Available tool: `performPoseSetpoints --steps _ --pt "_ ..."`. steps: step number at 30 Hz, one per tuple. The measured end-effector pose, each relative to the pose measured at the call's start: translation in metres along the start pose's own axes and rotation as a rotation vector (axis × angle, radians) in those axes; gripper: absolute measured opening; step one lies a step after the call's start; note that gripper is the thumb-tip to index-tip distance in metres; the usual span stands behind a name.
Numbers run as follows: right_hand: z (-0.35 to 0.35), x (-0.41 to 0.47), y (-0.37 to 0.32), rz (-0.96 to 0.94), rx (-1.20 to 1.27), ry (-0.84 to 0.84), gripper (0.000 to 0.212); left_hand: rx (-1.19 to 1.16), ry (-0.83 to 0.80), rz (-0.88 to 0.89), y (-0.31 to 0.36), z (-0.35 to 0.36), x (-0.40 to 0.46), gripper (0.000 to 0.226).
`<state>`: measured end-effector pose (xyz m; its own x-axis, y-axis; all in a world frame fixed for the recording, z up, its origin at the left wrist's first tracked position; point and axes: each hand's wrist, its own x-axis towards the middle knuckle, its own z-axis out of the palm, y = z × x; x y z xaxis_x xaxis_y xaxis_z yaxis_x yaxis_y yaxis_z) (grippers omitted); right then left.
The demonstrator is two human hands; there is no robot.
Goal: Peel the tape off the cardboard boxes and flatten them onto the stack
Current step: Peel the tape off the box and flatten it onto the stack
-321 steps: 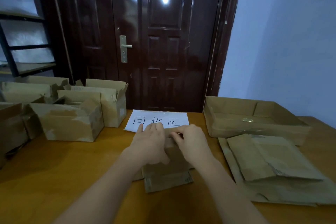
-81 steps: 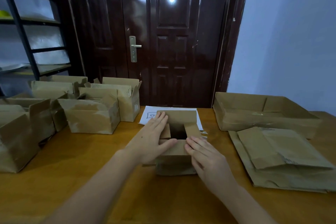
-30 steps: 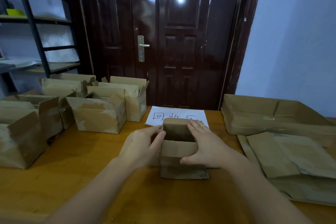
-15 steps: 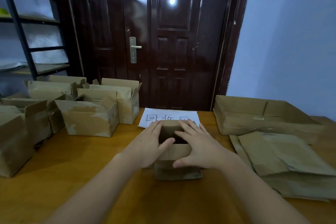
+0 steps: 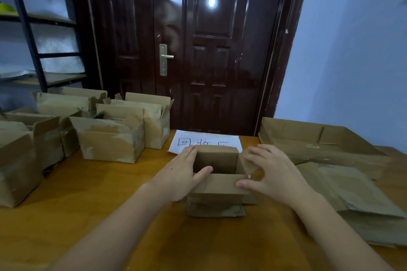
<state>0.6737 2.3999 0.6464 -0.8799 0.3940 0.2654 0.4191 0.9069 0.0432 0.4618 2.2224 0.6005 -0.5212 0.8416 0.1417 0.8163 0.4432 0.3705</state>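
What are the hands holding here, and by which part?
The small open cardboard box. The left hand grips its left wall, thumb over the near rim; the right hand holds its right side, thumb on the near wall.

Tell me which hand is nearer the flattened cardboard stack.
Right. The right hand holds the small box's right side, just left of the flattened cardboard stack. The left hand is on the box's far side from it.
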Motion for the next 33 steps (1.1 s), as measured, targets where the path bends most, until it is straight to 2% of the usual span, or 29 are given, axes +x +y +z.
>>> performPoseSetpoints --steps 4,6,10,13,16,20,25,29,33 --pt "0.032 -0.023 -0.016 0.148 0.249 -0.104 0.089 -0.024 0.003 0.000 0.001 0.001 -0.001 0.099" --pt "0.046 -0.032 -0.027 0.190 0.414 -0.088 0.080 -0.039 0.006 -0.002 0.003 0.001 -0.002 0.098" --pt "0.054 -0.034 -0.035 0.241 0.565 0.009 0.078 -0.128 -0.022 0.059 -0.002 -0.002 -0.008 0.094" --pt "0.053 -0.031 -0.038 0.288 0.647 0.020 0.074 -0.274 -0.054 0.113 -0.007 -0.008 -0.014 0.102" --pt "0.051 -0.026 -0.039 0.261 0.783 0.040 0.073 -0.418 -0.068 0.065 -0.009 -0.016 -0.015 0.117" --pt "0.046 -0.016 -0.038 0.312 0.954 0.025 0.076 -0.504 -0.105 0.130 0.000 -0.018 -0.020 0.113" --pt "0.029 -0.002 -0.041 0.381 1.175 0.105 0.081 -0.328 -0.096 0.326 0.042 -0.006 -0.040 0.085" --pt "0.021 -0.002 -0.032 0.401 1.064 0.151 0.081 -0.082 -0.011 0.491 0.074 0.012 -0.053 0.069" --pt "0.026 -0.010 -0.015 0.417 0.934 0.074 0.059 0.049 -0.047 0.545 0.087 0.027 -0.053 0.074"
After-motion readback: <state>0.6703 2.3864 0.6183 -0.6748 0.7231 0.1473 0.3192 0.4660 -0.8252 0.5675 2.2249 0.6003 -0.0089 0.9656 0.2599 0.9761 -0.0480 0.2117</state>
